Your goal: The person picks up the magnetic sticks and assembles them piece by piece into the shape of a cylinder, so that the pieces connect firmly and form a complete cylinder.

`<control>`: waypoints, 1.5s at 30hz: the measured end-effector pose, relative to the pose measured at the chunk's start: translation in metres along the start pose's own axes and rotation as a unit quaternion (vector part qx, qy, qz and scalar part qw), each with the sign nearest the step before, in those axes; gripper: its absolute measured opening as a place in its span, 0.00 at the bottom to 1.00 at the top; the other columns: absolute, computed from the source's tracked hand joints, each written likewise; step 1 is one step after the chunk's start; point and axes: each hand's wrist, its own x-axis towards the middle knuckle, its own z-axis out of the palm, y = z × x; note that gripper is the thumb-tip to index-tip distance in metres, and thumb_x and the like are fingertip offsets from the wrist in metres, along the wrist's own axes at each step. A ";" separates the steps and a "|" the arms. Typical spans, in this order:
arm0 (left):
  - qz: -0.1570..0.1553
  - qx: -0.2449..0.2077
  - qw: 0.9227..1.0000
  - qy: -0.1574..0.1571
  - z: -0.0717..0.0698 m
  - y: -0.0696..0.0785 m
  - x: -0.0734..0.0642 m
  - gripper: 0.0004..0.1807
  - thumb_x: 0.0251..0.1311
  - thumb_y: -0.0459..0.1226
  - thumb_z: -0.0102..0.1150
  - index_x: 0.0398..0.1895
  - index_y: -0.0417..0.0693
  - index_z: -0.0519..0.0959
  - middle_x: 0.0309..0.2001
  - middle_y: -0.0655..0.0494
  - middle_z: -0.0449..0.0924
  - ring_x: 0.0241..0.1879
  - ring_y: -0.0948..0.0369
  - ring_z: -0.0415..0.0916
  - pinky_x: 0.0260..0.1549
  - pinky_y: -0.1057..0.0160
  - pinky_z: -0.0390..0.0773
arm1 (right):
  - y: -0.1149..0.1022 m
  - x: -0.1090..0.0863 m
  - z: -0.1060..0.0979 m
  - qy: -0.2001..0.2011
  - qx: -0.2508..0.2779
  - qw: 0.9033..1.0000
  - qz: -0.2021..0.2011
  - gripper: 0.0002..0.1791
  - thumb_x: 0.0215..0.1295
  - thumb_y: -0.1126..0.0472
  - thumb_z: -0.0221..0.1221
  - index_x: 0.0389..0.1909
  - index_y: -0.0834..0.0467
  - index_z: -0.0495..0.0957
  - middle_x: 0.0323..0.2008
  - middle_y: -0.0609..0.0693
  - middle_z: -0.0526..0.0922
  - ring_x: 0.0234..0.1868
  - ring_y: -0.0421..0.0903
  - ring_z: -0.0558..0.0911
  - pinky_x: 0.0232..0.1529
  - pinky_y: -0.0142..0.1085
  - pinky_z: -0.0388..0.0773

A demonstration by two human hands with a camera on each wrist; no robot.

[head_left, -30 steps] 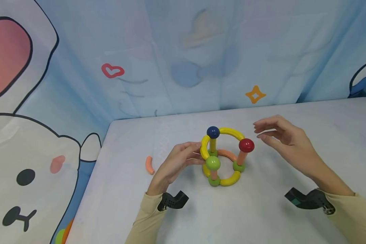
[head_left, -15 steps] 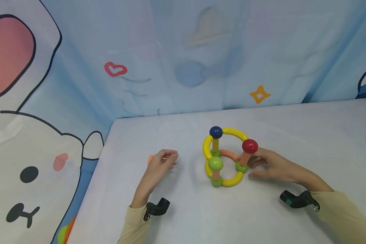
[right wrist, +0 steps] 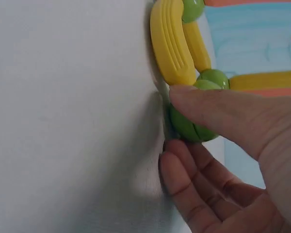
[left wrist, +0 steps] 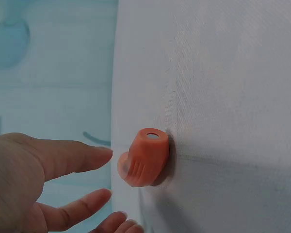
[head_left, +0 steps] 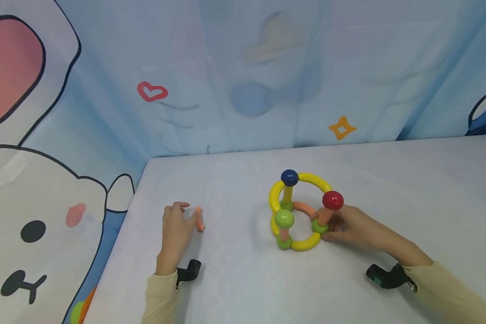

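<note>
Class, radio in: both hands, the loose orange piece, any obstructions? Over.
Left hand open beside loose orange piece, not gripping. Right hand gripping green ball below red ball. No obstruction seen at the piece.

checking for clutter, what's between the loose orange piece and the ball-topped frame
The head view shows only bare tabletop between the orange piece and the frame.

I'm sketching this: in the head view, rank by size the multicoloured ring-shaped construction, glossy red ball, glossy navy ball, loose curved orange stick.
Construction
Red ball
Navy ball and orange stick: too close to rank; stick longer, ball wider.
</note>
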 end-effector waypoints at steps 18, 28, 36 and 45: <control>-0.006 -0.023 0.994 -0.106 0.007 0.008 0.005 0.18 0.72 0.34 0.62 0.58 0.30 0.79 0.32 0.50 0.84 0.25 0.61 0.78 0.33 0.62 0.76 | -0.039 -0.017 0.041 0.058 -0.064 0.994 0.072 0.18 0.49 0.60 0.82 0.34 0.50 0.81 0.44 0.48 0.85 0.34 0.41 0.76 0.32 0.30 0.76; -0.012 -0.148 0.974 -0.169 0.013 0.023 -0.001 0.19 0.73 0.40 0.64 0.59 0.36 0.78 0.37 0.50 0.87 0.33 0.57 0.88 0.51 0.52 0.81 | -0.043 -0.017 0.038 0.008 -0.026 0.996 0.082 0.20 0.51 0.65 0.80 0.42 0.56 0.83 0.38 0.46 0.82 0.30 0.41 0.75 0.30 0.31 0.77; 0.021 -0.290 0.928 -0.234 0.013 0.039 -0.013 0.22 0.69 0.40 0.69 0.60 0.37 0.78 0.36 0.49 0.87 0.34 0.54 0.88 0.46 0.57 0.85 | -0.027 -0.010 -0.011 0.025 -0.048 0.995 0.085 0.26 0.60 0.67 0.74 0.56 0.68 0.76 0.42 0.52 0.81 0.41 0.47 0.79 0.38 0.32 0.83; 0.034 -0.354 0.886 -0.299 0.022 0.053 -0.029 0.27 0.70 0.40 0.67 0.67 0.40 0.75 0.42 0.45 0.84 0.37 0.56 0.86 0.53 0.55 0.83 | -0.012 0.031 -0.018 0.006 0.061 0.998 -0.017 0.28 0.67 0.70 0.68 0.67 0.62 0.73 0.60 0.60 0.80 0.62 0.63 0.76 0.60 0.67 0.75</control>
